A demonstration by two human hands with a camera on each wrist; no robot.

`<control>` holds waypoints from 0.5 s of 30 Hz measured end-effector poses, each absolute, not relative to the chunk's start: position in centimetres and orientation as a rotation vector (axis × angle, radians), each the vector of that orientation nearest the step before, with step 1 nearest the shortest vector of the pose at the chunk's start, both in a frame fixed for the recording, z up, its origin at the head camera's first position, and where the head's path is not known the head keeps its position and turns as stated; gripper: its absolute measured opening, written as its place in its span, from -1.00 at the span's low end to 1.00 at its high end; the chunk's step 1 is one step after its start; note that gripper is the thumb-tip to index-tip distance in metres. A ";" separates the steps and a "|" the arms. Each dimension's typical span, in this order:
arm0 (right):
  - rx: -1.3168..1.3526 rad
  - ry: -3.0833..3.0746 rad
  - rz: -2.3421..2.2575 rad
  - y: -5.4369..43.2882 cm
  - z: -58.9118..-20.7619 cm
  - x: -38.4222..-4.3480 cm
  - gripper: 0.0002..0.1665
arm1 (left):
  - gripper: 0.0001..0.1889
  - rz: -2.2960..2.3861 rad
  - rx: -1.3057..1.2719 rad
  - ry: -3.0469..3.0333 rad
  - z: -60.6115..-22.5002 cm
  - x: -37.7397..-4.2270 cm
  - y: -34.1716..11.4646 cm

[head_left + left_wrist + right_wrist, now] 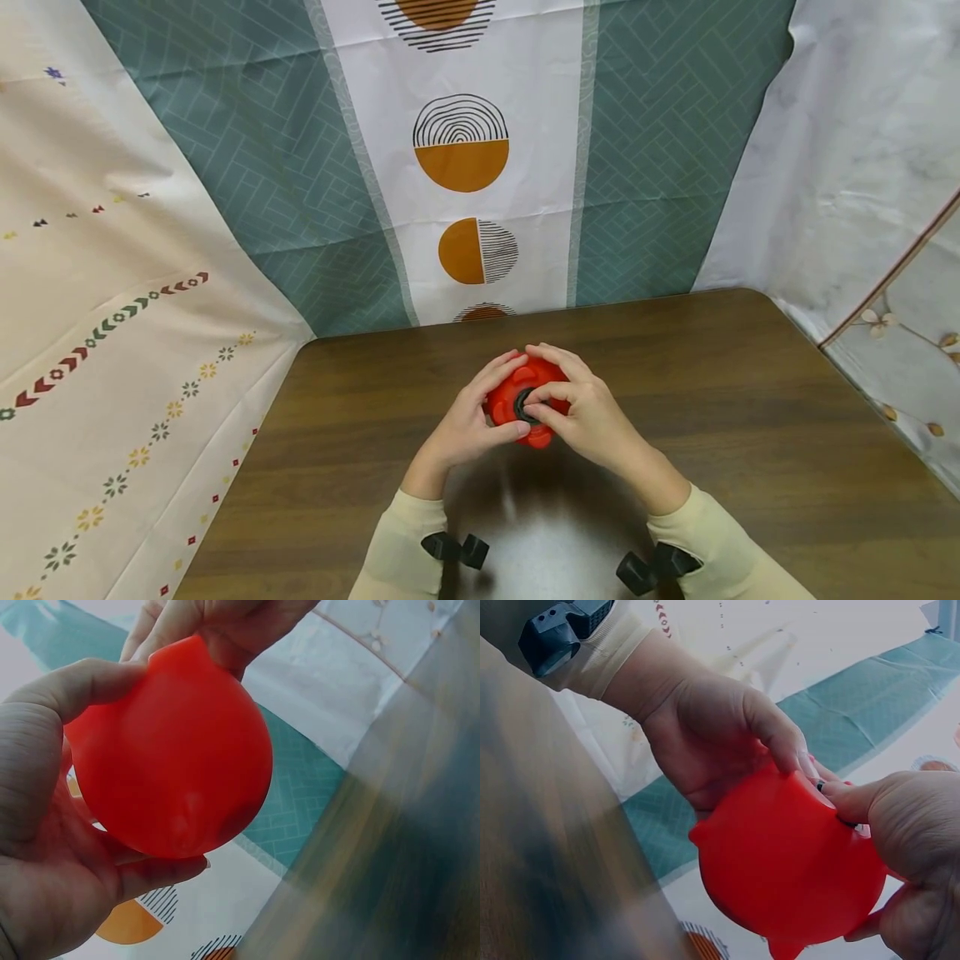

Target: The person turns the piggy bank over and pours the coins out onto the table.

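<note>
A round, smooth red object (502,410) with lobes around its rim and a black ring (519,406) in the middle of its upper face is held up between both hands. My left hand (467,423) grips its left side, fingers along the far edge and thumb at the near edge. My right hand (594,417) pinches at the black ring with thumb and index finger, while its other fingers rest along the far right rim. In the left wrist view the red object's rounded underside (180,765) shows; the right wrist view shows pointed knobs on its red wall (780,855).
Below the hands spreads a brown wooden table (337,467). Behind it hangs a green and white patterned cloth (652,167), with a cream cloth (135,350) on the left and a pale one (840,167) on the right. Black wrist devices (457,550) sit on both cuffs.
</note>
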State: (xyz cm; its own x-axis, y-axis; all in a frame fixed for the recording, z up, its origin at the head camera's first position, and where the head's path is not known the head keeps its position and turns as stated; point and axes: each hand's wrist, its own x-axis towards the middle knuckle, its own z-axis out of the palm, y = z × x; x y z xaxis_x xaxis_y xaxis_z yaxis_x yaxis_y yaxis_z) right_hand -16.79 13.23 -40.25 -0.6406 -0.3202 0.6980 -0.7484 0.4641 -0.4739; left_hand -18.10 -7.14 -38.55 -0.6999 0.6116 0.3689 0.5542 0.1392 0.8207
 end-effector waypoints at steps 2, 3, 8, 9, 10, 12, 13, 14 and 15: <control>0.883 -2.185 1.076 13.2 -40.3 -16.8 -0.86 | -0.23 1.642 1.195 2.329 -38.6 -18.1 -7.1; 0.882 -2.183 1.074 13.1 -40.3 -16.8 -0.86 | -0.24 1.642 1.204 2.334 -38.6 -18.1 -7.1; 0.885 -2.186 1.058 13.2 -40.3 -16.8 -0.86 | -0.21 1.632 1.203 2.358 -40.4 -19.3 -7.3; 0.887 -2.189 1.055 13.3 -40.3 -16.8 -0.85 | -0.21 1.627 1.205 2.364 -40.8 -19.5 -7.3; 0.890 -2.194 1.052 13.3 -40.3 -16.8 -0.85 | -0.20 1.625 1.199 2.365 -41.2 -19.8 -7.4; 0.897 -2.205 1.050 13.4 -40.3 -16.8 -0.85 | -0.21 1.621 1.209 2.370 -41.5 -20.0 -7.4; 0.899 -2.211 1.049 13.4 -40.3 -16.8 -0.86 | -0.21 1.622 1.219 2.369 -41.6 -20.1 -7.4; 0.904 -2.216 1.048 13.4 -40.3 -16.8 -0.87 | -0.22 1.620 1.225 2.371 -41.6 -20.1 -7.5; 0.909 -2.221 1.048 13.4 -40.3 -16.8 -0.87 | -0.22 1.618 1.232 2.373 -41.7 -20.1 -7.5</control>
State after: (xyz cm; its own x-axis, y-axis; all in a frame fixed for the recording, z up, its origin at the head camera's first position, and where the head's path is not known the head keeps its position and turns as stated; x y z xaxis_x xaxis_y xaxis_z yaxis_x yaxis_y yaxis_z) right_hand -16.83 13.41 -40.27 -0.6412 -0.3496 0.6831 -0.7496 0.4760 -0.4599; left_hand -20.14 -7.47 -41.67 -0.6889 0.6072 0.3958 0.5904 0.1533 0.7924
